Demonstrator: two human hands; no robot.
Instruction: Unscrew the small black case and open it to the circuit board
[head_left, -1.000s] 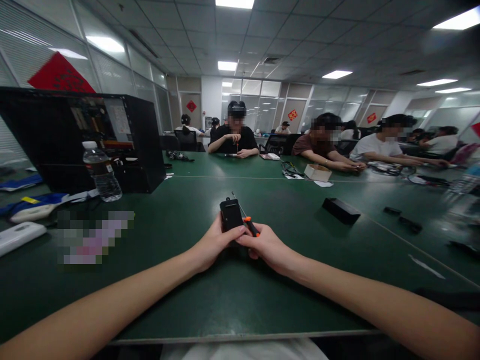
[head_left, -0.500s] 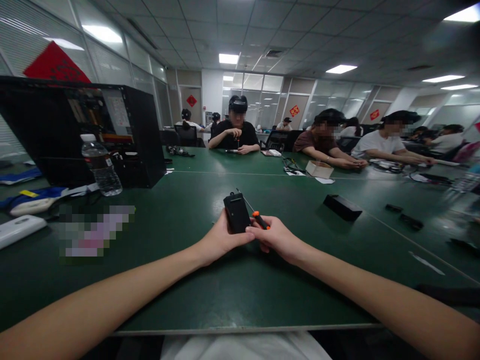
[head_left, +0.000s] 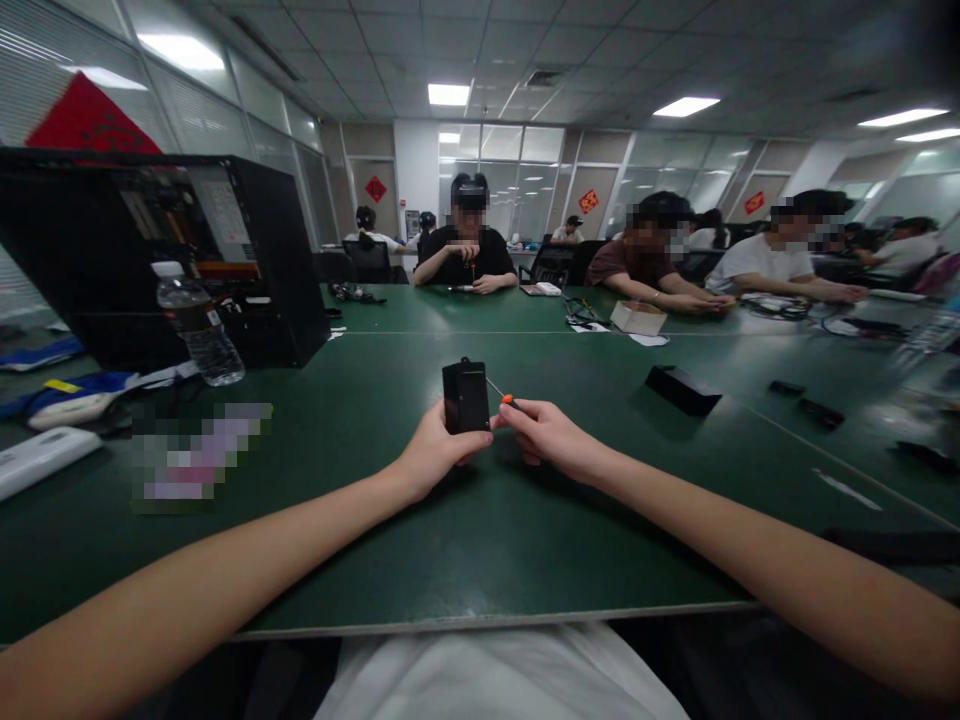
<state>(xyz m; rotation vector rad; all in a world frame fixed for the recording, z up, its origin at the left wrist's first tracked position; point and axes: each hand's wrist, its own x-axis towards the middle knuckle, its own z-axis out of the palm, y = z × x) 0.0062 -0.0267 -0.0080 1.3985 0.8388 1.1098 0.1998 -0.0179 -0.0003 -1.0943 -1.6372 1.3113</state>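
My left hand [head_left: 439, 448] is wrapped round the lower part of a small black box-shaped device [head_left: 466, 398], thumb across its bottom edge. The device stands roughly upright above the table, with a small loop or tab on its top. My right hand [head_left: 551, 437] grips a screwdriver [head_left: 508, 399] with an orange and black handle. Its thin metal shaft points up and left toward the device's right side; whether the tip touches it I cannot tell. Most of the handle is hidden in my fingers.
On the green table [head_left: 360, 560] stand an open black computer case [head_left: 277, 260] and a water bottle [head_left: 199, 325] at left. A black box-like part [head_left: 682, 388] lies to the right, with small black pieces beyond. A small open carton [head_left: 637, 318] stands farther back. Several people sit across.
The black device has turned more upright in my left hand. My right hand has shifted, and its fingers now cover more of the screwdriver handle. The view has tilted slightly.
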